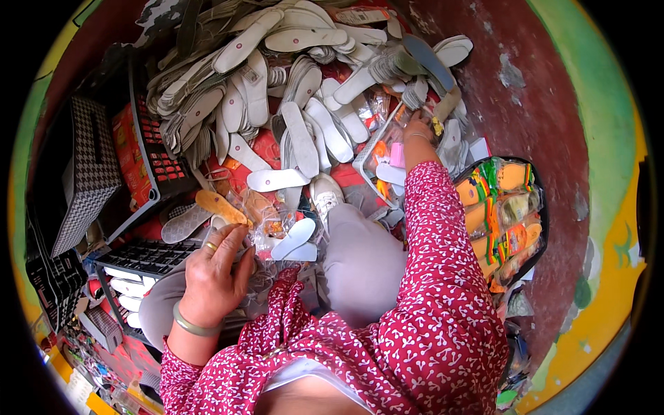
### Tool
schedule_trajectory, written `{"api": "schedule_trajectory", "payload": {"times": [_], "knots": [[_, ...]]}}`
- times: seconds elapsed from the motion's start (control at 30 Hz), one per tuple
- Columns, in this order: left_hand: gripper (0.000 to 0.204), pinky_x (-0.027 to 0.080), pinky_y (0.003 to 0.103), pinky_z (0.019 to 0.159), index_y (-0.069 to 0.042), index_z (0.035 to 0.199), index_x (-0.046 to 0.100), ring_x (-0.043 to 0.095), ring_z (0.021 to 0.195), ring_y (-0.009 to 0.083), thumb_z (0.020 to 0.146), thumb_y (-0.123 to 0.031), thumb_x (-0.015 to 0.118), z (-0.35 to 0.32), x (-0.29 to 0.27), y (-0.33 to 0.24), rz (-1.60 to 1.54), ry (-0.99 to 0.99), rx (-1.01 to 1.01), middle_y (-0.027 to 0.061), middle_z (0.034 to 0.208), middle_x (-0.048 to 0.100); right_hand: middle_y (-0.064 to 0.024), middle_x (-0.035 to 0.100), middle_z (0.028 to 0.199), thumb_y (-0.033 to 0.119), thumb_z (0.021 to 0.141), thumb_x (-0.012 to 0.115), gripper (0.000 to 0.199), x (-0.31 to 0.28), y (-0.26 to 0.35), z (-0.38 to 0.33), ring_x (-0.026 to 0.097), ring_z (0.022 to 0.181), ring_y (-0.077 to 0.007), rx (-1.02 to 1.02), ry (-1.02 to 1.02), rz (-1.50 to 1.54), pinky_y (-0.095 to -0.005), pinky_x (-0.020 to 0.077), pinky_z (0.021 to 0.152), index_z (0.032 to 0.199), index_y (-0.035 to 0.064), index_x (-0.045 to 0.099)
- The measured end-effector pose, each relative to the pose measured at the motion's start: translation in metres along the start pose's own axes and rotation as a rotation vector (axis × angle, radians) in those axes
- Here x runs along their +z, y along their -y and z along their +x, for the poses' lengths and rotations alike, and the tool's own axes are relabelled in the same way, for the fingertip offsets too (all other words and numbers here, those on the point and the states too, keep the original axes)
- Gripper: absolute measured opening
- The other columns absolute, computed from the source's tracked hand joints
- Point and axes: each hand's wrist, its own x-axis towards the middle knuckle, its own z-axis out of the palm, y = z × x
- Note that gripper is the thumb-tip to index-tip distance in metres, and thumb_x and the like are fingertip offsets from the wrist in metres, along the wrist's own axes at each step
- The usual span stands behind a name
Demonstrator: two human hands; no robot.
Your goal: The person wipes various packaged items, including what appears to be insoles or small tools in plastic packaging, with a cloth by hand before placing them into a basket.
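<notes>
My left hand (216, 277), with a ring and a bangle, is raised over my lap. Its fingers are loosely bent with the thumb apart, and I see nothing held in it. Just beyond the fingertips lies an orange-tan insole (220, 206), beside crumpled clear plastic wrappers (266, 232). Two pale insoles (294, 241) rest to the right of those. My right arm stretches forward to the far end of a white basket (364, 160) of small packets and a pink item (397, 155). There my right hand (418, 130) reaches down by a small yellow piece (437, 126); its fingertips are hidden.
A large heap of white and grey insoles (297, 131) spreads ahead. Black crates (155, 159) and a houndstooth-patterned box (86, 173) stand at left. At right sits a dark tray (541, 228) of packaged insoles (512, 207), near a maroon wall (553, 138). My shoe (324, 194) is between heap and lap.
</notes>
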Motion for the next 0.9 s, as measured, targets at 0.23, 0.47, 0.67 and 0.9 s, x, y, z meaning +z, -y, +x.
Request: {"api": "schedule_trajectory", "payload": {"times": [0.23, 0.47, 0.67, 0.9], "knots": [[0.032, 0.052, 0.036, 0.062, 0.002, 0.104, 0.059, 0.064, 0.074, 0.0317, 0.073, -0.003, 0.067, 0.002, -0.003, -0.006, 0.017, 0.011, 0.048, 0.0188, 0.094, 0.063, -0.0157, 0.047, 0.134, 0.022, 0.089, 0.046, 0.047, 0.013, -0.022, 0.048, 0.049, 0.121, -0.0290, -0.174, 0.144, -0.163, -0.0456, 0.0458, 0.090, 0.135, 0.0112, 0.042], [0.031, 0.051, 0.036, 0.061, 0.002, 0.103, 0.060, 0.064, 0.073, 0.0306, 0.074, -0.006, 0.067, -0.011, -0.006, -0.011, 0.015, -0.027, 0.100, 0.0191, 0.093, 0.063, -0.0122, 0.054, 0.127, 0.017, 0.089, 0.041, 0.040, -0.035, -0.059, 0.032, 0.053, 0.114, -0.0326, -0.445, 0.141, -0.086, -0.0411, 0.0431, 0.093, 0.127, 0.0099, 0.049], [0.029, 0.051, 0.038, 0.064, 0.001, 0.103, 0.059, 0.063, 0.075, 0.0336, 0.075, -0.005, 0.066, -0.018, -0.006, -0.010, -0.011, -0.068, 0.111, 0.0189, 0.090, 0.063, -0.0147, 0.061, 0.111, 0.019, 0.088, 0.050, 0.040, -0.077, -0.072, 0.001, 0.060, 0.097, -0.0262, -0.418, 0.098, 0.439, -0.0347, 0.0469, 0.083, 0.127, 0.0119, 0.051], [0.026, 0.050, 0.039, 0.065, 0.000, 0.102, 0.060, 0.062, 0.076, 0.0336, 0.078, -0.011, 0.063, -0.021, 0.001, 0.007, 0.011, -0.055, 0.076, 0.0189, 0.089, 0.063, 0.0002, 0.062, 0.082, 0.021, 0.088, 0.059, 0.013, -0.165, -0.057, -0.076, 0.057, 0.071, -0.0112, -0.514, 0.362, 1.481, -0.0263, 0.0446, 0.059, 0.096, 0.0111, 0.059]]}}
